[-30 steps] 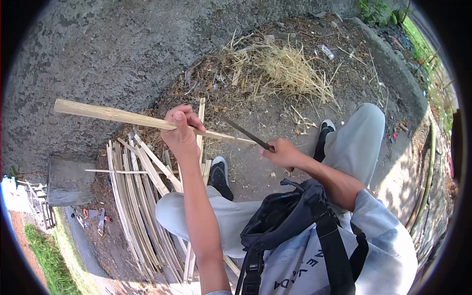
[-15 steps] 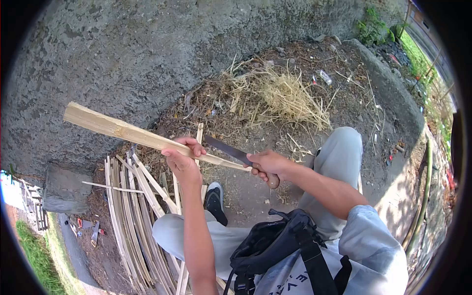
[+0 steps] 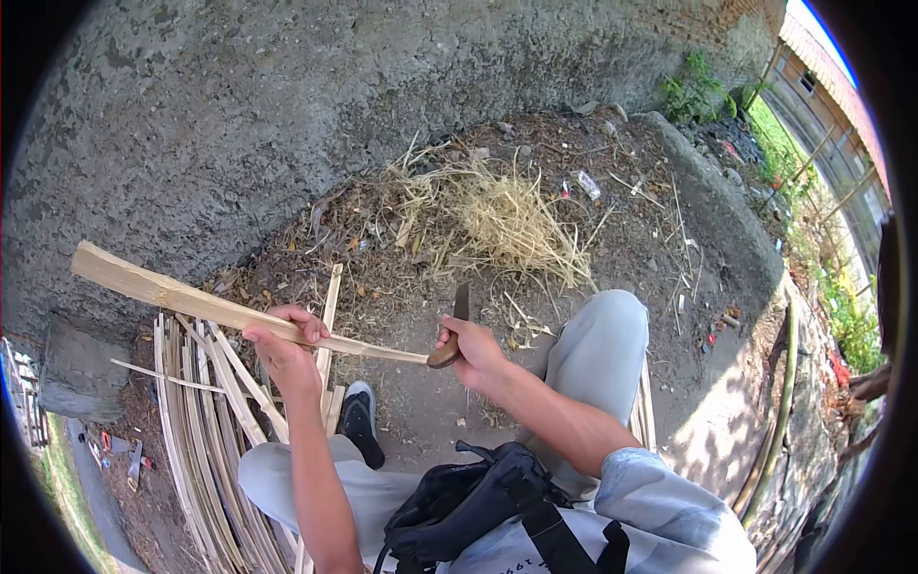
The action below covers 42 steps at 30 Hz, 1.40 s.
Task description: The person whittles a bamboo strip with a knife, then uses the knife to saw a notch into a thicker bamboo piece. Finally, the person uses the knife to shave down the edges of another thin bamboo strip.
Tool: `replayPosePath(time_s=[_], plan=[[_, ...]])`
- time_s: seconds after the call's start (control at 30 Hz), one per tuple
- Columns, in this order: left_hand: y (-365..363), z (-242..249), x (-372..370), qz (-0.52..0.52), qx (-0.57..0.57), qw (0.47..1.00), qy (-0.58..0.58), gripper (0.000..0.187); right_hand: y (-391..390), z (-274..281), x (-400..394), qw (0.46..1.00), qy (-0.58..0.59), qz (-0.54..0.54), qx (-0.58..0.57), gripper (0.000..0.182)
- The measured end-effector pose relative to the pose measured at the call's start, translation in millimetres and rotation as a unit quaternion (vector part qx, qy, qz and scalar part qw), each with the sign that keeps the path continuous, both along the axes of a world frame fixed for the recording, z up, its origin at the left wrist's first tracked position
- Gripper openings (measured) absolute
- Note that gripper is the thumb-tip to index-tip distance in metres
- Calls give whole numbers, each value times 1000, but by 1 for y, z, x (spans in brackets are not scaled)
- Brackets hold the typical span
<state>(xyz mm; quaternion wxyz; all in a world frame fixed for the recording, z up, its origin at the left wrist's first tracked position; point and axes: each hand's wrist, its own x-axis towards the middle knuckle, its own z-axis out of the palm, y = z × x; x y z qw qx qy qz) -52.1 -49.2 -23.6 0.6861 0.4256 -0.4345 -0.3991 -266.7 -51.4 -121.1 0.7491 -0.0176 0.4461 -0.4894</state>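
Observation:
My left hand (image 3: 289, 346) is closed around a long split bamboo strip (image 3: 182, 298), whose wide end reaches up to the left toward the wall. The strip's narrow end stretches right, to the knife's handle. In my right hand (image 3: 469, 352) is a knife (image 3: 463, 304) with a wooden handle and a dark blade pointing up and away from me. The handle's butt overlaps the strip's thin tip in this view. Both hands are above the ground in front of my bent knees.
Several bamboo strips (image 3: 203, 421) lie in a bundle at left. A heap of pale shavings (image 3: 516, 225) sits by the rough grey wall (image 3: 316, 86). A black bag (image 3: 459, 512) rests at my waist. A concrete ledge (image 3: 717, 191) runs at right, and a stone block (image 3: 81, 368) stands at far left.
The knife has turned from lying along the strip, blade leftward, to blade up, its handle now at the strip's tip. My view has shifted right; the left hand keeps its grip.

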Motion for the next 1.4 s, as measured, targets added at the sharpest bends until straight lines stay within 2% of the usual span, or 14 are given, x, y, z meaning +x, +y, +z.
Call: replayPosePath(time_s=[0.43,0.67,0.87,1.4], plan=[[-2,-1,-4,11,-11,1000,9,76,3,2,-11,1000,23,4,-5,6],[2,-7,-5,-22,-19,999,-14,75,1,1,-17,1000,12,-16,-2,8],[3,-5,-4,-2,-22,1000,5,71,4,2,-17,1000,19,-8,-7,11],[1,-9,-2,8,-14,1000,12,75,4,6,-18,1000,4,-3,2,8]])
